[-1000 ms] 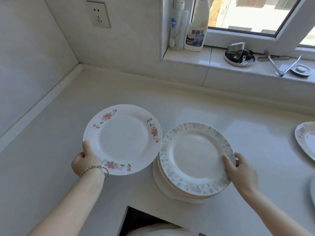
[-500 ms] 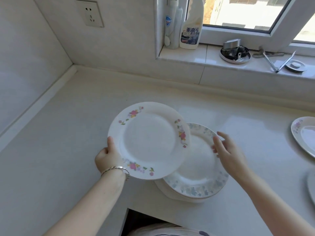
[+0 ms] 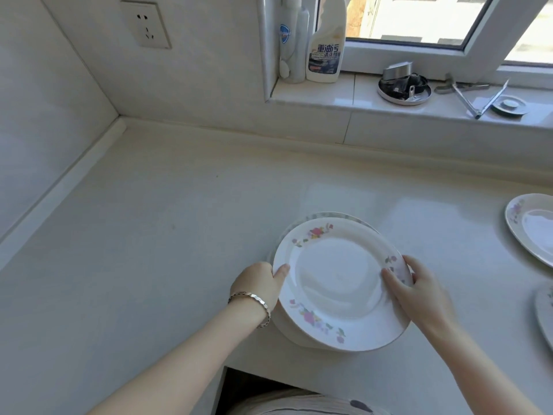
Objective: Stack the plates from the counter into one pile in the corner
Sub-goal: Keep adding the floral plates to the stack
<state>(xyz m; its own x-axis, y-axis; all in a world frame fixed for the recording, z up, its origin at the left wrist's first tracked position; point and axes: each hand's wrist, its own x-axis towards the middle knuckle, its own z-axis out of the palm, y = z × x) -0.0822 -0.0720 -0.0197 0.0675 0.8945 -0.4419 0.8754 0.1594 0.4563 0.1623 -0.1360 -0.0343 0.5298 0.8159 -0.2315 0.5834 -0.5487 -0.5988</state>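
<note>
- Crockery at lower centre of the frame: a round white glazed plate with pink flower sprays on its rim lies over a pile of round plates. It sits offset toward the near side, and the pile's grey-blue patterned rim peeks out along the far edge. Whether the top plate rests fully on the pile I cannot tell.
- Left hand grips the plate's left rim with the thumb flat on the glossy top and the other fingers hidden beneath. A faceted metal bracelet circles the wrist.
- Right hand holds the right rim, thumb on top and fingers curled round the edge.
- The pile stands on a smooth, pale, faintly glossy counter, near its front edge and well apart from the wall corner at upper left.
- Two more flower-rimmed plates lie at the right edge of the frame, an upper plate and a lower plate.
- On the tiled window sill at upper right stand a white plastic spray bottle and a shallow round metal dish.
- A square white wall socket sits at upper left.
</note>
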